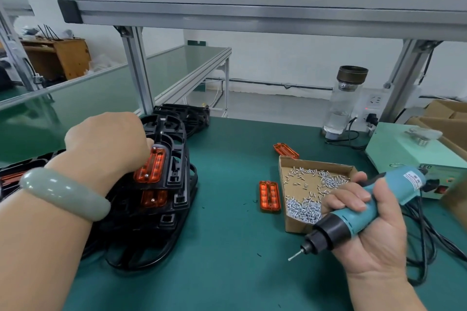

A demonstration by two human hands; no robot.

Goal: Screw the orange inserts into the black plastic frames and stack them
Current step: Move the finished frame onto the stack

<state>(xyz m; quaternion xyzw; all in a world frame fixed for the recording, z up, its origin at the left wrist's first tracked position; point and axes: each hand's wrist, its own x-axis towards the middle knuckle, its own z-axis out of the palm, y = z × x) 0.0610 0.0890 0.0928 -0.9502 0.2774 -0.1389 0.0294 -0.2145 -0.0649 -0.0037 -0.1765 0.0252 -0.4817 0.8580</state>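
Observation:
My left hand point(108, 144) grips the top black plastic frame point(177, 159) of a stack on the left of the green table. An orange insert point(151, 168) sits in that frame, and another insert point(154, 198) shows in the frame below. My right hand point(364, 230) holds a blue electric screwdriver point(358, 212), its bit pointing down-left above the table. Two loose orange inserts point(270, 195) point(286, 151) lie beside a cardboard tray of screws point(313, 192).
More black frames point(187, 113) lie behind the stack by an aluminium post point(137, 70). A glass bottle point(343, 101), a pale green power box point(414, 156) and black cables point(424, 240) stand at the right. An overhead shelf beam point(252, 11) crosses above.

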